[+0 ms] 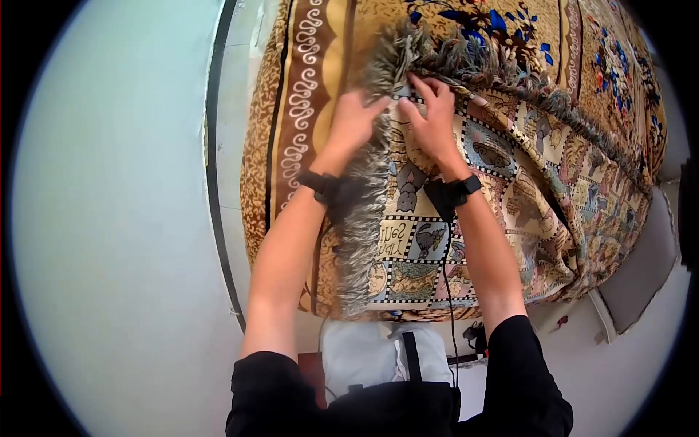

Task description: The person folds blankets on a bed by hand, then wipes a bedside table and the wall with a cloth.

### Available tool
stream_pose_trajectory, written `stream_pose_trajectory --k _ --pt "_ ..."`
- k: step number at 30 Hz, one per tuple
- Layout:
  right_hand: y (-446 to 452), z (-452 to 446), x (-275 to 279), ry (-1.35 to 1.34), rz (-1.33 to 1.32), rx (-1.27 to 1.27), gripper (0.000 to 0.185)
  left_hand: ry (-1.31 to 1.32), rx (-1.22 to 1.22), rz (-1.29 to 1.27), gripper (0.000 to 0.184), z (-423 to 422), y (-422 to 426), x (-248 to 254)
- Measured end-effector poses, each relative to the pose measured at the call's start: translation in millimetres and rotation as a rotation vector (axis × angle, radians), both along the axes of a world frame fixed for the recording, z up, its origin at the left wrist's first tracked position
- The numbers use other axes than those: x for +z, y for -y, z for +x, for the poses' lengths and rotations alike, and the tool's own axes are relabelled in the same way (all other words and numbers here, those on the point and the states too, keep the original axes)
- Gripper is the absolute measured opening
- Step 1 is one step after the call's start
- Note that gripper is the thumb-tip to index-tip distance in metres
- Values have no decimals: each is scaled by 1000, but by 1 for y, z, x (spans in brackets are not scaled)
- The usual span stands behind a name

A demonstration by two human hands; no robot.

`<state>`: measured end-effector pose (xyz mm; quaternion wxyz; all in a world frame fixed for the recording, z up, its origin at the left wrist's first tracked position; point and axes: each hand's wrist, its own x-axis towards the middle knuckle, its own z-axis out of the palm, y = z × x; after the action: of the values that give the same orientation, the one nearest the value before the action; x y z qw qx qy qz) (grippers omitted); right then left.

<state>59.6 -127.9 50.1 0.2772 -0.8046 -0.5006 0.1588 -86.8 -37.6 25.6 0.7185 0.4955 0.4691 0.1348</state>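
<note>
A fringed blanket with cartoon film-strip squares (426, 240) lies over a brown and gold patterned cover (302, 95). Near the blanket's far left corner, my left hand (354, 120) rests at the grey fringe (364, 218), its fingers blurred and partly lost against the fringe. Just to its right, my right hand (435, 116) has thumb and fingers bent onto the blanket's edge, where the fringe bunches up. Whether its fingertips pinch the cloth is hard to see, though they touch it. Both wrists wear black bands.
A pale wall (116, 204) with a dark strip stands on the left. More fringe (539, 84) crosses the cover at the upper right. A grey cushioned seat (637, 269) is at the lower right. A thin black cable (449, 306) hangs from the right wrist.
</note>
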Motion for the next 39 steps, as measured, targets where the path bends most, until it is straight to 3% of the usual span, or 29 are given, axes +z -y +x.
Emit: stream_pose_trajectory --k 1,2,4,5,7,9,13,15,17,19,21,23,25,27,28,29,30,31,33,35,37,38,39 --pt "9 0 6 -54 13 40 46 -30 -29 33 38 -2 -1 -5" --pt "23 -2 14 -274 -7 28 45 55 -5 9 39 -3 -1 -9" --pt "61 -1 39 -619 -101 -5 42 -28 -4 -53 42 -2 -4 9" --pt "82 -2 59 -864 -73 -137 42 -34 12 -55 45 -1 -4 11" --pt "144 8 74 -1076 78 -436 43 -89 -35 -65 54 -3 -6 9" --pt "203 24 101 -1339 387 -839 45 -255 -108 -12 62 -3 -10 10" --pt "331 110 129 -1096 736 -1277 47 -286 -59 -1 59 6 -2 27" --pt "376 166 135 -992 807 -1403 57 -360 -70 -21 69 9 -1 28" --pt "409 221 140 -1066 768 -1329 64 -571 -63 105 68 17 1 25" --pt "409 258 154 -1335 610 -1304 65 -541 -46 139 62 23 9 35" --pt "413 282 146 -1401 332 -1282 56 -569 -40 212 61 27 12 32" --pt "424 300 126 -1340 261 -1259 34 -715 -24 309 58 33 14 27" --pt "419 319 121 -1189 370 -1267 27 -747 -21 279 54 38 14 40" --pt "385 328 143 -752 514 -1233 25 -676 103 283 42 35 16 47" --pt "368 332 152 -709 594 -1191 28 -670 182 256 39 29 13 44" --pt "362 346 149 -495 486 -1174 34 -656 266 233 36 22 8 40" --pt "354 363 142 -314 410 -1076 43 -701 233 350 29 14 4 28" --pt "325 350 159 -177 346 -1122 47 -880 39 437 30 1 -11 11" --pt "334 380 136 -256 390 -928 48 -717 84 471 26 -6 -13 -12" --pt "330 404 107 -383 270 -869 42 -669 152 327 21 19 0 18" --pt "311 379 78 -324 -59 -820 58 -737 117 273 27 19 -8 3" --pt "307 372 82 -338 -176 -729 79 -748 88 274 28 10 -21 -22" --pt "300 368 70 -173 -185 -792 77 -766 60 272 29 8 -25 -28"
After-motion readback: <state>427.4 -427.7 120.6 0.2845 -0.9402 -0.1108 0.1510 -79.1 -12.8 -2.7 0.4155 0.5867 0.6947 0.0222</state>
